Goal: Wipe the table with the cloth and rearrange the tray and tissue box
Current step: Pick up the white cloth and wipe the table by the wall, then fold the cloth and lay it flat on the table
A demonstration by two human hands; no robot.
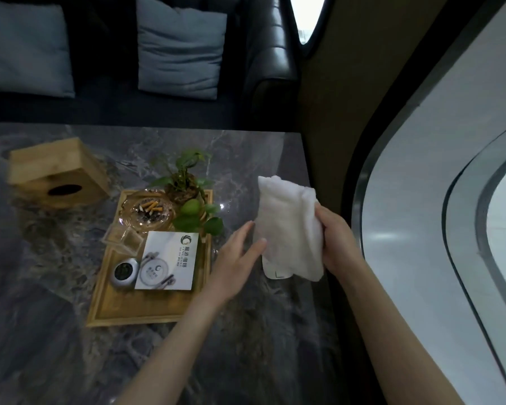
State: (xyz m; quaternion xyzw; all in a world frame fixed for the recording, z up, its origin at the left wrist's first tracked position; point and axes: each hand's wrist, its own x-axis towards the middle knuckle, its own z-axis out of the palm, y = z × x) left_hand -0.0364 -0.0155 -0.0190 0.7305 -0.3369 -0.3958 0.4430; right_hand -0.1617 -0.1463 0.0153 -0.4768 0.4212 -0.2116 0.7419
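Little could be read. A white printed card (167, 260) lay in the wooden tray (146, 315), carrying a dark swirl-shaped logo near its upper right corner with a line of Chinese characters under it and a smaller line of lettering below that; both were too blurred to make out. The round plate pictured on the card bore a small crescent emblem and tiny text, also unreadable. At the lower edge of the white cloth (289, 226), a small tag (278, 274) showed a faint mark resembling a single "L".
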